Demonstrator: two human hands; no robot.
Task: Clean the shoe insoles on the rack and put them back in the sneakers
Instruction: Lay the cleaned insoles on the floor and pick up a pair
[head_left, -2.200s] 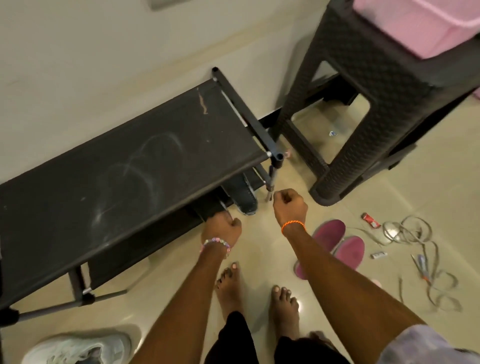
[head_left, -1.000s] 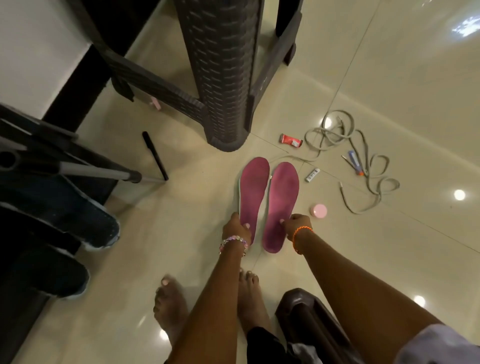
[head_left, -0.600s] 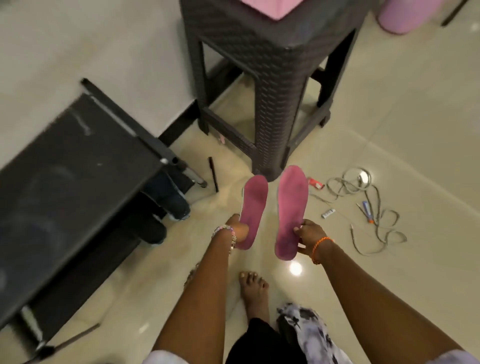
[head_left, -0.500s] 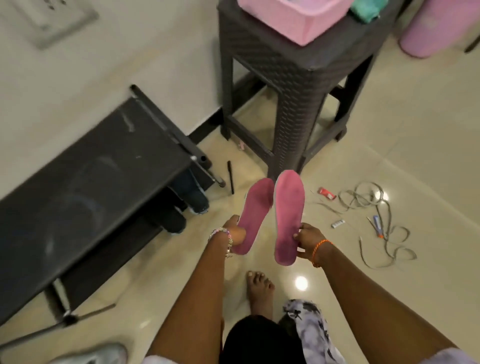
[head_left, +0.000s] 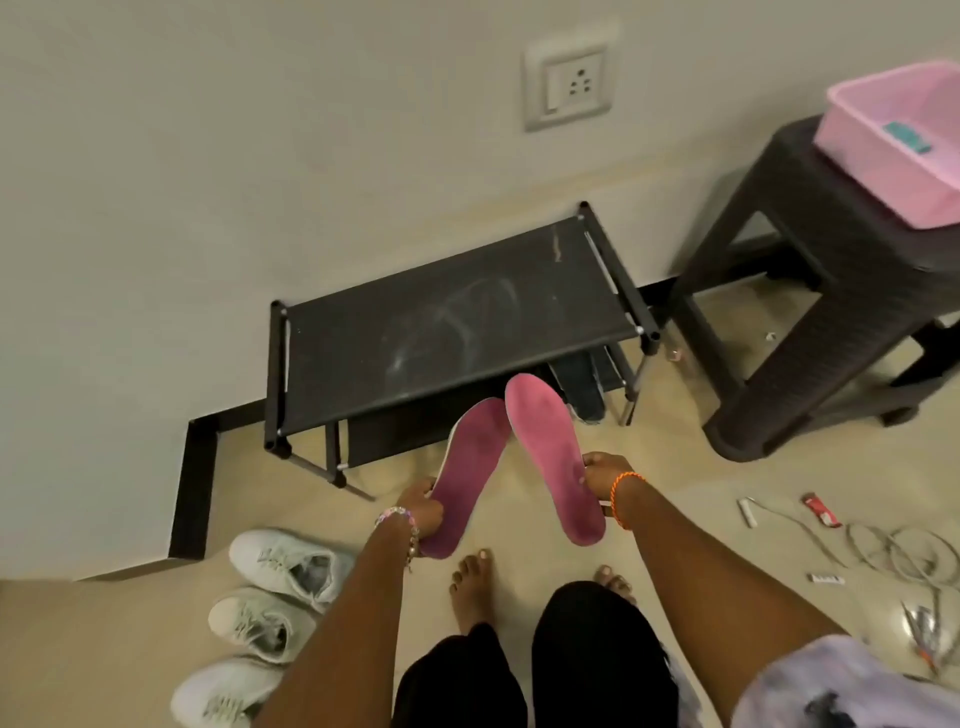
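— Holding anything, those hands?
— Yes. Left hand (head_left: 423, 512) has its fingers curled round the heel end of the left insole (head_left: 467, 467); right hand (head_left: 602, 475) pinches the edge of the right insole (head_left: 550, 457). Both pink insoles are lifted above the floor, toes toward the black shoe rack (head_left: 441, 338).
— Around them?
— White sneakers (head_left: 270, 603) on the floor at left, dark stool (head_left: 810, 312) with a pink tub (head_left: 893, 140) at right, laces (head_left: 904, 551) loose on the tiles.
— Any readable writing?
— None legible.
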